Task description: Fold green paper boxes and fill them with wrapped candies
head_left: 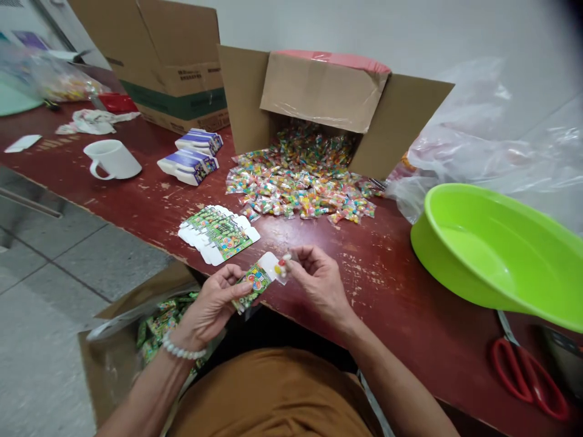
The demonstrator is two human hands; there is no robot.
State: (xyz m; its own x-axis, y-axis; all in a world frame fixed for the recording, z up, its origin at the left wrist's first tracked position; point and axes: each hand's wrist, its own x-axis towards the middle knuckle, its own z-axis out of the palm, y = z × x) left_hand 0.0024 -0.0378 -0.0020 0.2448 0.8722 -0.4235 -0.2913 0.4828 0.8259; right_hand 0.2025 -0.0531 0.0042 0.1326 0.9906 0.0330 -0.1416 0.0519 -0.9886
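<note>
My left hand [223, 297], with a beaded bracelet at the wrist, grips a small green printed candy box [255, 283] whose white end flap stands open toward the right. Between the thumb and fingers of my right hand [316, 276] is a small clear candy packet [282, 267] with red, yellow and white sweets, right at the box's open end. Just beyond, a fanned stack of flat green cartons [221, 233] lies on the red table. A heap of similar candy packets [305, 188] spills from a cardboard box [319, 91] lying on its side.
Below the table edge at left, an open carton [102, 376] holds many green boxes. Purple cartons [191, 161] and a white mug [113, 159] stand farther back. At right are a lime-green basin [483, 243], red-handled scissors [523, 370] and plastic sheeting [492, 145].
</note>
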